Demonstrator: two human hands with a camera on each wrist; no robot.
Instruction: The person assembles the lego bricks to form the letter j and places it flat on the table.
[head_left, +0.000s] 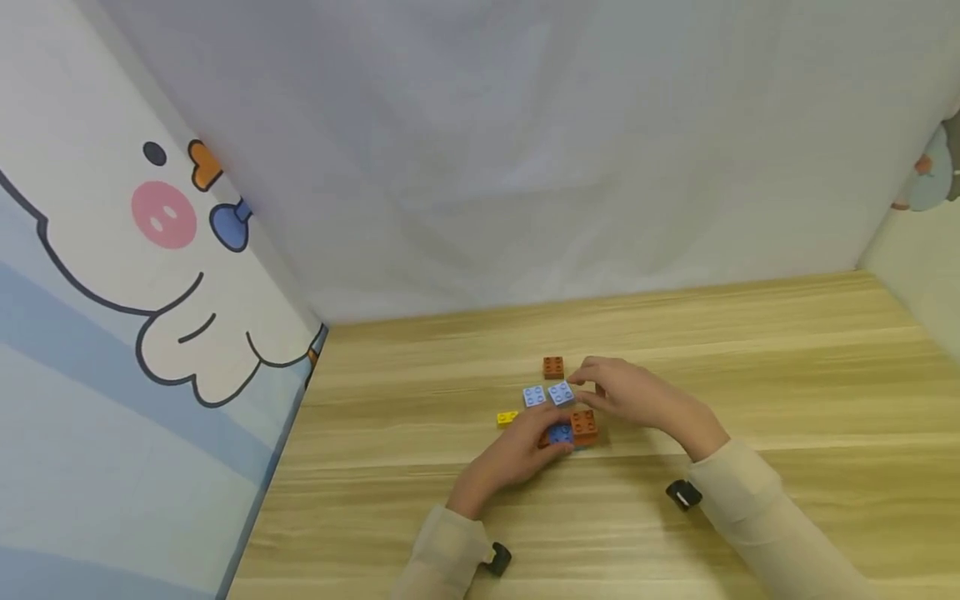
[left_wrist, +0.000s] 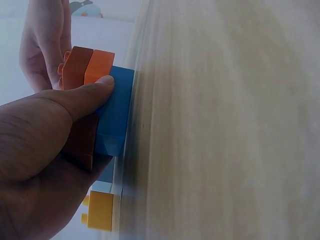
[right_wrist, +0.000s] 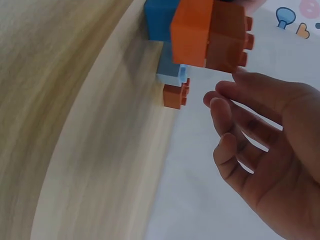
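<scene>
A small stack of toy building bricks (head_left: 584, 425) stands on the table, with a blue base, orange bricks and brown-looking ones on top. My left hand (head_left: 522, 446) holds it from the left side. In the left wrist view the thumb lies along the orange brick (left_wrist: 100, 62) above the blue base (left_wrist: 115, 115); the other fingers are mostly hidden. My right hand (head_left: 626, 392) hovers just right of a loose light-blue brick (head_left: 561, 392). In the right wrist view its fingers (right_wrist: 227, 150) are loosely bent and hold nothing, apart from the stack.
A second light-blue brick (head_left: 533, 396) lies beside the first. Behind them sits a brown-orange brick (head_left: 553, 367), and to the left a yellow brick (head_left: 507, 418). The wooden table (head_left: 750, 358) meets a pale cloth wall (head_left: 570, 167) at the back and a cartoon-printed panel (head_left: 225, 333) at the left.
</scene>
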